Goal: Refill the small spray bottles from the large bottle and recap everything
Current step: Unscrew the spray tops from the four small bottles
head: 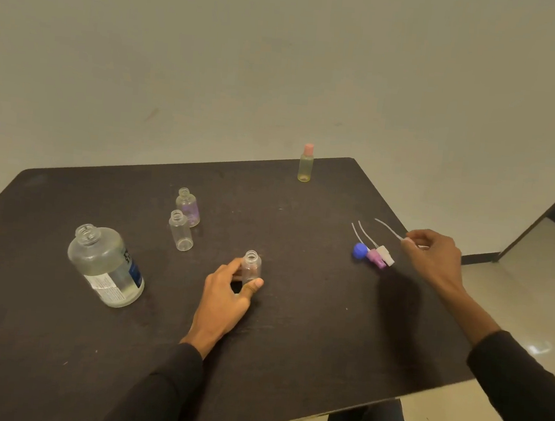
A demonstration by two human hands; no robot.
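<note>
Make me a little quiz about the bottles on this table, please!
1. True or false: the big bottle has its cap on.
2. Which hand holds a small bottle? A) left hand B) right hand C) neither
3. Fill in: the only capped bottle, the yellow bottle, wears a ____ cap.

Key
1. False; its neck is open.
2. A; the right hand pinches a spray top by its tube end.
3. Pink.
</note>
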